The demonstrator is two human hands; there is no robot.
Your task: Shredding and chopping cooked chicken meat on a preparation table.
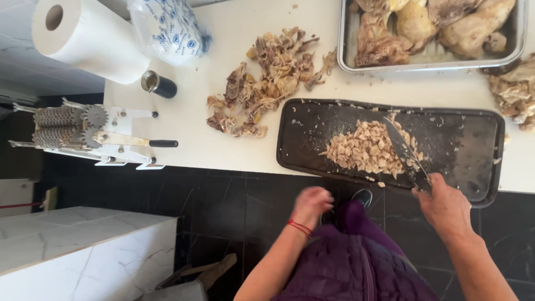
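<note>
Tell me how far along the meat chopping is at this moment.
Done: a pile of chopped meat sits on the black cutting board, and picked bones and scraps lie on the counter. In hand: the right hand holds a knife against the pile; the left hand is off the board. Left: whole cooked pieces in the metal tray.

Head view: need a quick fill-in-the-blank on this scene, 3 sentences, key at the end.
1. The right hand holds a ____ whose blade lies on the pile of chopped meat.
2. The chopped meat sits on a ____ cutting board.
3. The left hand, off the table, wears a ____ string at the wrist.

Missing words: knife; black; red
</note>
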